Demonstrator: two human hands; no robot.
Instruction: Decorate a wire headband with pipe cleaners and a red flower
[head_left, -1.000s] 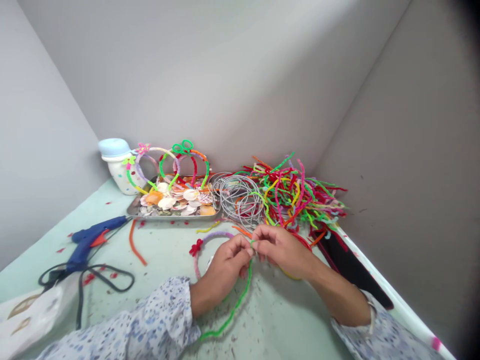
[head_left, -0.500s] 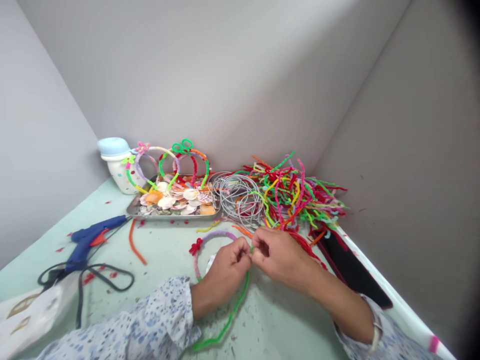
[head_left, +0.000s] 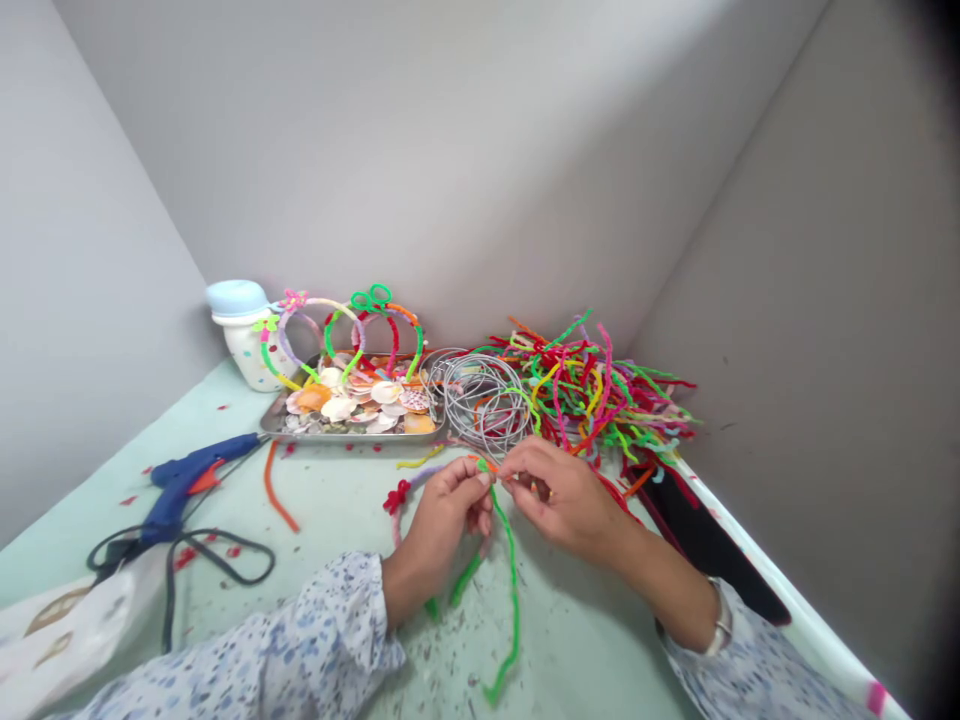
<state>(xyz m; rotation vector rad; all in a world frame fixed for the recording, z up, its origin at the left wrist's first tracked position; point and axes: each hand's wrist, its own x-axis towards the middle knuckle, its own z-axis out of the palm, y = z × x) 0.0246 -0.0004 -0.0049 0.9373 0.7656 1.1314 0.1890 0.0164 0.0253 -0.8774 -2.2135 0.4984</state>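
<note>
My left hand is closed around a hairband wrapped in lilac and pink pipe cleaner. The band carries a small red bow on its left side, and its green lower ends show below my palm. From between my fingertips a long green pipe cleaner hangs down toward me, its end loose. My right hand pinches at an orange pipe cleaner piece beside the left fingertips. Fingers hide exactly where green and orange meet.
Behind stand a metal tray of shells with finished hairbands, a white cup, coiled grey wire and heaped pipe cleaners. A blue glue gun lies left; a dark phone-like slab lies right.
My left fingers have turned the hairband, and its green ends now show below the hand. The green pipe cleaner's loose end has swung right. Orange now shows between my fingertips.
</note>
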